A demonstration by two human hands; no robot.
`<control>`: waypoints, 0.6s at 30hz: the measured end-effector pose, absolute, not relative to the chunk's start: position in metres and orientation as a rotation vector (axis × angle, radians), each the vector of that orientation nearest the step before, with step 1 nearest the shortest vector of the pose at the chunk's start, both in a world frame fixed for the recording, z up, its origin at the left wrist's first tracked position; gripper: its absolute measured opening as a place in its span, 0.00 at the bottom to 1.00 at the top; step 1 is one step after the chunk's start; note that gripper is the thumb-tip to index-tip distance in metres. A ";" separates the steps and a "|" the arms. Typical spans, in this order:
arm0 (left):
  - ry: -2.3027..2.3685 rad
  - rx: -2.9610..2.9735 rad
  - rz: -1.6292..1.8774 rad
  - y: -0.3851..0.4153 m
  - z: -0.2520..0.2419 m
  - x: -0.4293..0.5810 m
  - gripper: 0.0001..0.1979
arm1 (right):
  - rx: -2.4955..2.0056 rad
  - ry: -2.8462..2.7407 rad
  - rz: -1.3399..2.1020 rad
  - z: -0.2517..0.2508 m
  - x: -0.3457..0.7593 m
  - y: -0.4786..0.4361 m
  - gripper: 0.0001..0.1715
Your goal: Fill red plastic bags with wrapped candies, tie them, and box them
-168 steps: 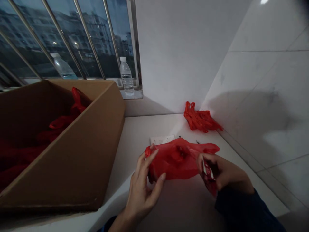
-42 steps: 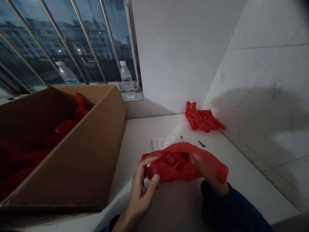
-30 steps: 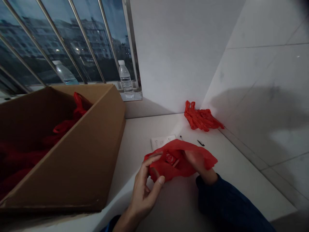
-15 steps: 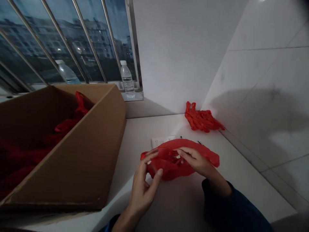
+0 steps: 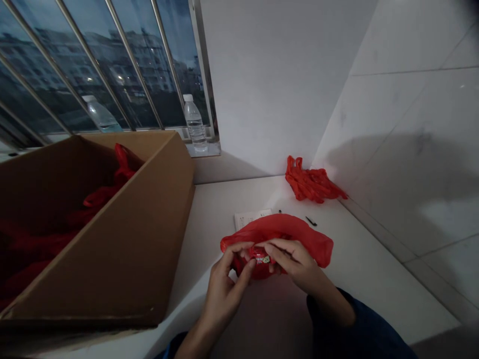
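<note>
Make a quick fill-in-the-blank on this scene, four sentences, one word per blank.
The left hand and right hand both hold a ____ plastic bag. A bunched pile of red bags lies against the tiled ____. More red bags lie in a ____ box. A water bottle stands on the window ____.

Missing words: red; wall; cardboard; sill.

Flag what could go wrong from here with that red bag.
The thin red plastic bag, pinched between the left hand and right hand, might tear. The small black object close beside it could snag the film. The cardboard box near the left hand might get bumped.
</note>
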State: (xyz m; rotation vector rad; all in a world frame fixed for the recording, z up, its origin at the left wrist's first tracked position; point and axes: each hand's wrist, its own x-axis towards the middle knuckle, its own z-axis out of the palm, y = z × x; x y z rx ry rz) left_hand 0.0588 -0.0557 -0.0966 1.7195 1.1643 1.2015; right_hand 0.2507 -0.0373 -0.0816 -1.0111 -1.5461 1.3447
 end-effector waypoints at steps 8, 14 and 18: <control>1.244 1.701 1.288 -0.053 -0.098 0.057 0.11 | -0.973 -1.643 1.432 -0.080 0.251 -0.041 0.10; 1.263 1.755 1.331 -0.054 -0.096 0.057 0.12 | -0.877 -1.611 1.511 -0.087 0.245 -0.042 0.10; 1.244 1.810 1.273 -0.053 -0.095 0.055 0.11 | -0.903 -1.323 1.546 -0.087 0.245 -0.042 0.14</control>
